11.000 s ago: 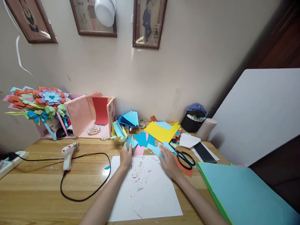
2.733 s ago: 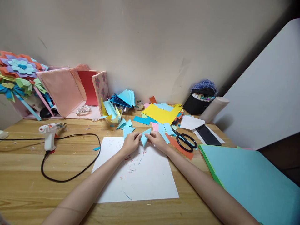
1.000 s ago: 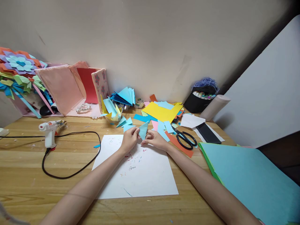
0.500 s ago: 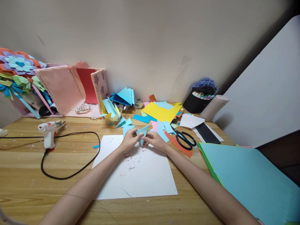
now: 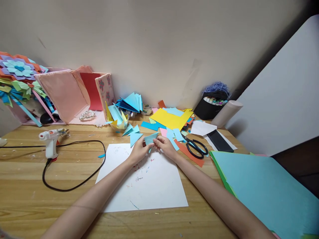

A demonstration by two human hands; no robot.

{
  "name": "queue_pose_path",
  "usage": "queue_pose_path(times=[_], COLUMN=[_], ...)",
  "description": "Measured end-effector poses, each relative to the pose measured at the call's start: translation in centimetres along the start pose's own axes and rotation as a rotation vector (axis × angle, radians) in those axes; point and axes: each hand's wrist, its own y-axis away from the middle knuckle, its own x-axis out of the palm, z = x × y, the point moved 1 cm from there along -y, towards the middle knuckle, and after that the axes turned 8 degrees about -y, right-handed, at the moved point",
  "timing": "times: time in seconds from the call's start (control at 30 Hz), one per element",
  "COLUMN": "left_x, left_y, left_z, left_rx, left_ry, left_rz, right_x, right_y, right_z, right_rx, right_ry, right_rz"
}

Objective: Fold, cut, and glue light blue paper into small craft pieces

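Note:
My left hand (image 5: 139, 151) and my right hand (image 5: 164, 148) meet over the far edge of a white sheet (image 5: 144, 181) on the wooden table (image 5: 30, 186). Between their pinched fingertips is a small folded light-blue paper piece (image 5: 151, 138), held just above the sheet. Other folded light-blue triangles (image 5: 134, 132) lie just beyond my left hand. Loose blue and pink paper pieces (image 5: 171, 134) lie beside my right hand.
Black scissors (image 5: 195, 147) lie right of my hands on an orange strip. A glue gun (image 5: 51, 141) with a looping black cord sits at left. Yellow paper (image 5: 171, 119), a bowl of folded pieces (image 5: 118, 122), a pink box (image 5: 72, 94), a marker pot (image 5: 211, 106) and large teal sheets (image 5: 261, 192) surround the sheet.
The blue piece has been turned and folded flatter between my fingers; its upright point a second ago now lies sideways. Both hands stay in the same spot.

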Motion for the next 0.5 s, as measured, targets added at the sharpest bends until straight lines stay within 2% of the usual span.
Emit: queue_pose_path(times=[0.13, 0.27, 0.37, 0.5], left_x=[-0.39, -0.37, -0.17, -0.18], left_y=[-0.12, 0.05, 0.17, 0.16], left_z=[-0.15, -0.31, -0.28, -0.41], left_rx=[0.02, 0.037, 0.011, 0.039], left_ry=[-0.089, -0.017, 0.009, -0.062], left_rz=[-0.008, 0.031, 0.067, -0.001], right_x=[-0.15, 0.02, 0.09, 0.07], right_y=[-0.04, -0.03, -0.03, 0.03], right_z=[-0.04, 0.09, 0.17, 0.18], right_rx=[-0.001, -0.018, -0.031, 0.006], right_ry=[0.019, -0.002, -0.02, 0.001], right_rz=[-0.028, 0.018, -0.006, -0.022])
